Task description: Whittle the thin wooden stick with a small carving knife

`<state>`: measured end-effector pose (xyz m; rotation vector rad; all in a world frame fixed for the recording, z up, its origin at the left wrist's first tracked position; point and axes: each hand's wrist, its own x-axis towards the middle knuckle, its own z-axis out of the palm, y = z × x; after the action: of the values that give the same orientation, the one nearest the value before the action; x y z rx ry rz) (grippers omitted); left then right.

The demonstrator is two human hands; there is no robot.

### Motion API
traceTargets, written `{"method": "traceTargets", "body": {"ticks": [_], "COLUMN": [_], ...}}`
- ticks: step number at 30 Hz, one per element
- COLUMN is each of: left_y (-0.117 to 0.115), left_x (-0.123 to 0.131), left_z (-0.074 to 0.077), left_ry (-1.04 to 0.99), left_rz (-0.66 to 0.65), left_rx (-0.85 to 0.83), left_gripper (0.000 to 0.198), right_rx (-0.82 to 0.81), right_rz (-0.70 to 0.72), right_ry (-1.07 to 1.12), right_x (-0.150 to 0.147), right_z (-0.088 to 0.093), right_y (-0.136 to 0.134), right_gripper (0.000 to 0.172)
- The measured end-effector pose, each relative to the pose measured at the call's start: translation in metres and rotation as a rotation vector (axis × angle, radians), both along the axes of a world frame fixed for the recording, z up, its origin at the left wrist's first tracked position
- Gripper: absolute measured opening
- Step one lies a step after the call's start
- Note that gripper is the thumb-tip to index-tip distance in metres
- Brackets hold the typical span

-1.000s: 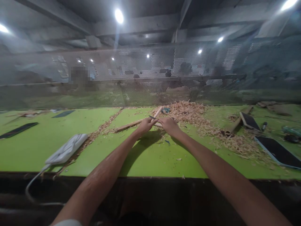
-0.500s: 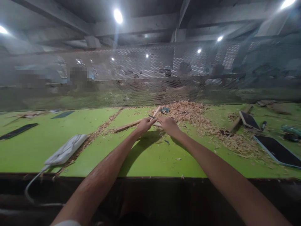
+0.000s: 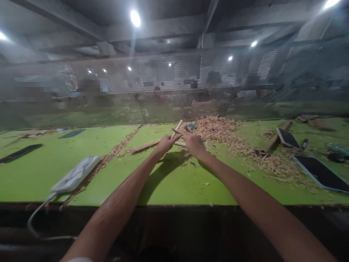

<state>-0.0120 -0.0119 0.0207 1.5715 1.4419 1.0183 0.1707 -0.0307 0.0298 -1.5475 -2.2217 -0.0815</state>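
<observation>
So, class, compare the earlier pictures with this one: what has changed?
The stick's far end has swung a little to the left and stands steeper in view. The blade has shifted slightly away from the person. Nothing is visibly taken hold of or let go.

As before: the left hand and right hand close together, the shavings and the power strip.

Grn tbl (image 3: 191,189) w/ shavings (image 3: 215,128), phones (image 3: 321,173), pwr strip (image 3: 76,175).
</observation>
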Motion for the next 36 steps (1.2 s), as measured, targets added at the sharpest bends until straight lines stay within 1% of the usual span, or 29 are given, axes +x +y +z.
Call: {"method": "traceTargets", "body": {"ticks": [2,5,9,13,16,19,22,31,33,36], "left_y": [-0.001,-0.001,0.002,0.006,0.005,0.004,0.004,0.007,0.008,0.008], "left_x": [-0.001,-0.003,-0.010,-0.015,-0.014,-0.011,-0.008,-0.009,-0.010,-0.010], "left_z": [0.000,-0.002,-0.008,-0.013,-0.011,-0.008,-0.005,-0.006,-0.005,-0.004], "left_ry": [-0.001,-0.018,-0.048,-0.072,-0.066,-0.040,-0.008,0.054,0.079,0.105], "left_rz": [0.000,-0.036,-0.105,-0.153,-0.152,-0.121,-0.092,-0.049,-0.038,-0.018], "left_rx": [-0.004,0.000,-0.029,-0.044,-0.045,-0.050,-0.054,-0.020,-0.013,-0.009], "left_gripper": [0.079,0.072,0.061,0.054,0.058,0.066,0.074,0.086,0.087,0.081], "right_rx": [-0.015,-0.051,-0.089,-0.085,-0.090,-0.102,-0.076,-0.059,-0.051,-0.066], "right_rz": [0.001,0.047,0.128,0.148,0.123,0.100,0.094,0.065,0.055,0.062], "right_ry": [0.016,0.055,0.111,0.117,0.095,0.084,0.062,0.023,0.023,0.055], "right_x": [0.000,0.005,0.012,0.014,0.012,0.009,0.009,0.005,0.004,0.004], "right_z": [0.001,0.000,-0.006,-0.011,-0.011,-0.009,-0.007,-0.007,-0.008,-0.009], "right_y": [0.000,0.003,0.011,0.013,0.012,0.009,0.007,0.004,0.005,0.005], "right_gripper": [0.038,0.037,0.037,0.036,0.036,0.036,0.034,0.036,0.037,0.043]}}
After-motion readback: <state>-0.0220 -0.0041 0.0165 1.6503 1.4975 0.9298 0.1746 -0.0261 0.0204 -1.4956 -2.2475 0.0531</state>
